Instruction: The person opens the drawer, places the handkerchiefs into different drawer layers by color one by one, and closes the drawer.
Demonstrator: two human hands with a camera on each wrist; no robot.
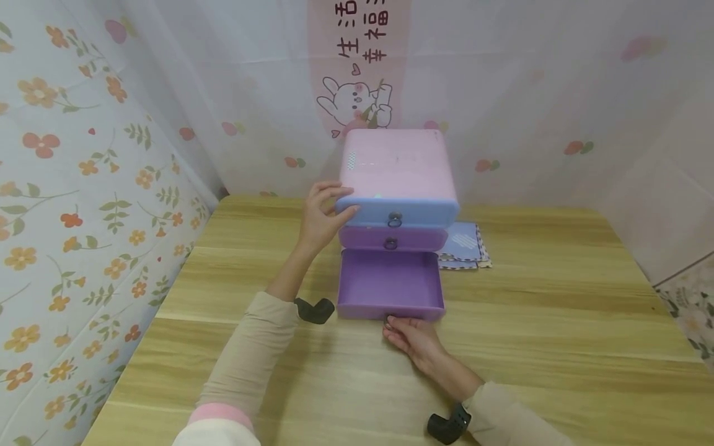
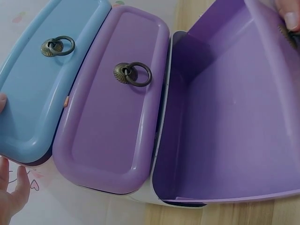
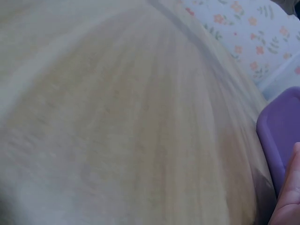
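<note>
A small chest of drawers with a pink top stands on the table. Its blue top drawer and purple middle drawer are closed, each with a bronze ring pull. The purple bottom drawer is pulled out, its bare floor showing. My left hand rests on the chest's upper left corner, thumb on the blue front and fingers over the edge. At the bottom drawer's front, my right hand pinches its ring pull, mostly hidden by the fingers. Part of that hand shows in the right wrist view.
Blue cloths with patterned edging lie on the wooden table, just right of the chest. Behind it hangs a printed curtain, and a floral curtain borders the table's left side.
</note>
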